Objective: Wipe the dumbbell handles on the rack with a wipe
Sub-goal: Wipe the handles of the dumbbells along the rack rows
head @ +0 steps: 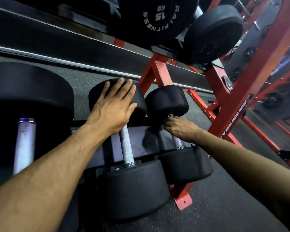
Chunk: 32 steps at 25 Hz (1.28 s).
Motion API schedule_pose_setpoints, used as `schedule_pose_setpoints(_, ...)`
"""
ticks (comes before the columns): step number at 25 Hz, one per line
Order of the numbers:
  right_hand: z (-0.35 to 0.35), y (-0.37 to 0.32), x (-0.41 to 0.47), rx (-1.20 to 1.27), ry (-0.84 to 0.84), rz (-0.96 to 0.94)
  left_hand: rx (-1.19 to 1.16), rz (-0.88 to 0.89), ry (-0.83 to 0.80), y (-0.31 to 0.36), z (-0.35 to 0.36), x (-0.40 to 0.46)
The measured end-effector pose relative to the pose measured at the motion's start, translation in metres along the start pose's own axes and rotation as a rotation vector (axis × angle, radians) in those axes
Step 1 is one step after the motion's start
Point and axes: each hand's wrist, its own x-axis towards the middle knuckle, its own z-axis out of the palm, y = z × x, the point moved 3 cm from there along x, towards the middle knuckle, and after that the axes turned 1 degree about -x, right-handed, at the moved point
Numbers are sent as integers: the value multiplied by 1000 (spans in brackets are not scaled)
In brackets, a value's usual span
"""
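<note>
Three dumbbells sit on the lower shelf of the red rack. Left hand, fingers spread flat, presses on the far head of the middle dumbbell at 12 o'clock. Right hand curls round the top of the right dumbbell's handle at 3 o'clock. No wipe is visible; whether one is under the fingers cannot be told. Risk, as judgement: a bunched wipe would skip the handle's lower knurling.
</note>
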Motion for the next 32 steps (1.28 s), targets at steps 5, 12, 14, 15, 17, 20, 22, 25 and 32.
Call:
schedule_pose_setpoints(5, 10, -9, -11, 33, -392, -52, -6, -2, 2, 0, -1, -1)
schedule_pose_setpoints(12, -20, -13, 5, 106, -760, -83, -12, 1, 5, 0, -1, 0)
schedule_pose_setpoints(14, -21, -8, 7, 95, -726, -81, -16, -5, 5, 0, -2, 0)
schedule_pose_setpoints(15, -22, 0, 9, 95, -653, -49, -16, -9, 5, -1, -2, 0)
schedule_pose_setpoints(17, -27, 23, 15, 92, -493, 34, -10, -9, -2, -1, -2, 1)
schedule_pose_setpoints(20, -23, 26, 18, -36, -403, 4, -5, -5, -6, 0, -1, 1)
schedule_pose_setpoints(22, -17, 18, 19, -61, -366, -25, -1, -3, -5, -1, 0, 1)
schedule_pose_setpoints(25, -13, 8, 8, 28, -424, -59, 7, 5, -15, 1, -1, 0)
schedule_pose_setpoints(32, -24, -18, -5, 177, -641, -15, -1, 3, -19, 0, 0, 0)
